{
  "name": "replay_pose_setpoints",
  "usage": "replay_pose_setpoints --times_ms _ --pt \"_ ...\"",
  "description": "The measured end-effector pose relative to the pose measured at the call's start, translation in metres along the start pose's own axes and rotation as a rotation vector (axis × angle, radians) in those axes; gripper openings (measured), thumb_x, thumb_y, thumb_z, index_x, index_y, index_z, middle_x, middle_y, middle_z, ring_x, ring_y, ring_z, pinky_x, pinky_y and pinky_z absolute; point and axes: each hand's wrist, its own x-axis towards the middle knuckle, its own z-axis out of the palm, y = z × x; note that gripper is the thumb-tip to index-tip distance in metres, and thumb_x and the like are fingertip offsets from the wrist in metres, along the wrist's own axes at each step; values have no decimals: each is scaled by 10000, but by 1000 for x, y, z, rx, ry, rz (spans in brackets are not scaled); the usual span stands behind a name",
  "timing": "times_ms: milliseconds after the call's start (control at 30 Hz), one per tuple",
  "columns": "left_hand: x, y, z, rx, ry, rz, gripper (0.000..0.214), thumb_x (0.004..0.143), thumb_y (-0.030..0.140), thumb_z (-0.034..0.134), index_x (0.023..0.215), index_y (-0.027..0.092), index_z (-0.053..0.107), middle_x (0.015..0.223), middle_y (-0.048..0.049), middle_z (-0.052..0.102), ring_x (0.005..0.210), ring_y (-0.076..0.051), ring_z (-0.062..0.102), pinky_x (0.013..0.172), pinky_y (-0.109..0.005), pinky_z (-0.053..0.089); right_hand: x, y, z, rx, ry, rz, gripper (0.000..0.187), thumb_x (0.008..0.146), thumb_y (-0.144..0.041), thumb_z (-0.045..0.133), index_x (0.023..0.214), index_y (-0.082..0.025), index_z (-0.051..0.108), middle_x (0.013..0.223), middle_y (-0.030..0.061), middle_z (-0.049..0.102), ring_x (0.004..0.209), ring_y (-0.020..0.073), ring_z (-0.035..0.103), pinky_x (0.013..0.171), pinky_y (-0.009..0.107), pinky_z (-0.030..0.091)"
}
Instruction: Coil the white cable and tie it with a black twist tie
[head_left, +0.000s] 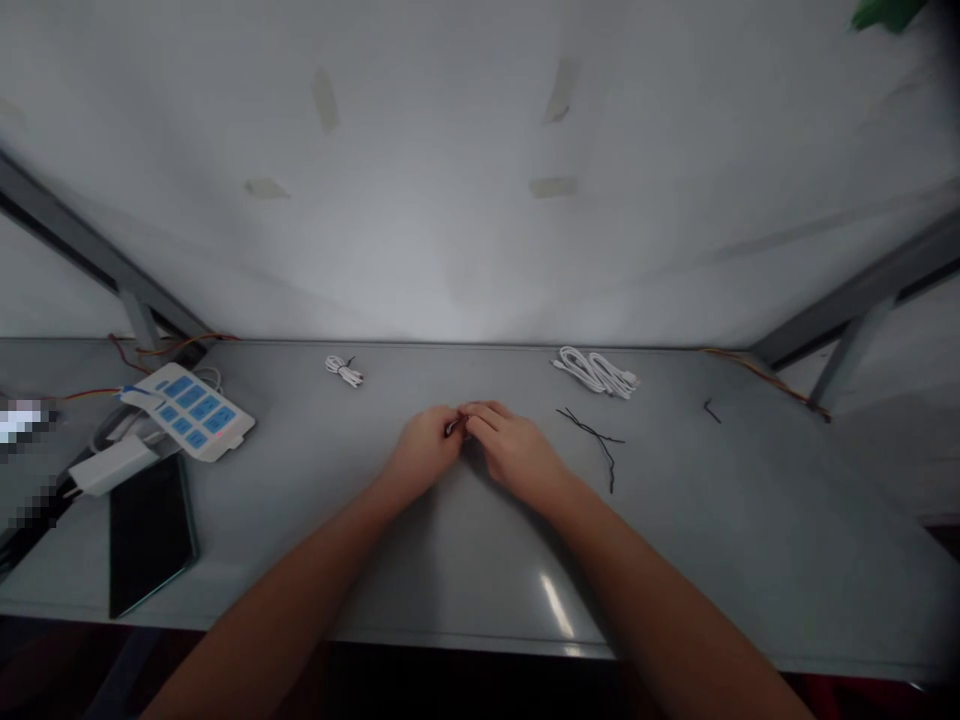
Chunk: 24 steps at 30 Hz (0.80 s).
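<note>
My left hand (426, 445) and my right hand (517, 450) meet over the middle of the grey table (480, 560). The fingers of both are closed together at the tips. A small dark thing with a pale edge (452, 427) peeks out by the left thumb; most of it is hidden, and its kind cannot be made out. Right of my hands lie several thin black twist ties (595, 432), some crossing. Behind them is a loosely coiled white cable (596, 373). A smaller white cable bundle (344, 371), tied with a black tie, rests at the back left.
On the left are a white power strip (199, 412) with blue sockets, a white plug adapter (114, 465) and a dark tablet-like device (152, 535). Another short black tie (712, 411) lies far right. A white wall (450, 240) borders the table's back, with metal frame bars (862, 285) at the sides.
</note>
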Motion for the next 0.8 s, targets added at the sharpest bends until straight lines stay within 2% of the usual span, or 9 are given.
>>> replay_pose_setpoints --times_ms 133,233,300,400,467,533,667,800 --pt "1 0 -1 14 -3 17 234 898 321 578 904 191 772 899 -60 761 842 -205 658 792 -300 494 -1 3 -1 57 24 85 330 865 39 445 1018 -181 637 1054 135 702 1004 265 638 870 404 565" --pt "4 -1 1 -104 28 -47 342 930 440 565 996 171 765 856 -51 749 749 -185 646 758 -305 506 -1 5 0 193 168 189 232 938 -39 449 974 -221 588 993 103 682 906 235 649 813 369 553" --pt "5 1 3 -263 27 -73 421 911 530 608 1048 157 750 874 -56 747 751 -182 654 765 -312 518 -1 6 2 285 281 238 172 972 -99 463 973 -238 565 981 88 682 889 226 661 795 360 547" --pt "4 6 4 -486 -11 -29 460 820 537 747 1072 153 730 1031 -87 763 941 -214 693 879 -332 531 -1 5 2 384 413 275 111 995 -168 493 980 -252 564 1003 80 696 940 227 680 826 371 547" --pt "2 9 5 -544 -12 4 451 780 502 804 1058 155 729 1089 -98 764 1038 -233 687 950 -349 515 -1 3 2 440 460 303 94 997 -194 509 972 -253 577 1011 76 704 964 224 687 836 372 550" --pt "1 9 6 -561 -2 5 435 772 483 820 1044 155 731 1072 -94 770 1035 -236 690 960 -356 509 -1 0 1 503 486 356 85 995 -222 525 952 -250 593 999 71 708 951 216 693 819 362 554" --pt "2 4 9 -541 -2 -7 383 810 470 789 1013 151 728 991 -85 771 934 -226 704 874 -341 525 0 -3 -2 633 478 488 94 978 -288 570 914 -237 616 939 57 703 885 201 684 797 346 554" --pt "1 2 9 -335 13 46 312 882 474 713 931 167 695 902 -64 747 861 -211 690 801 -323 519 1 1 -8 567 397 538 112 946 -303 603 867 -227 624 915 60 645 832 197 643 710 318 541"
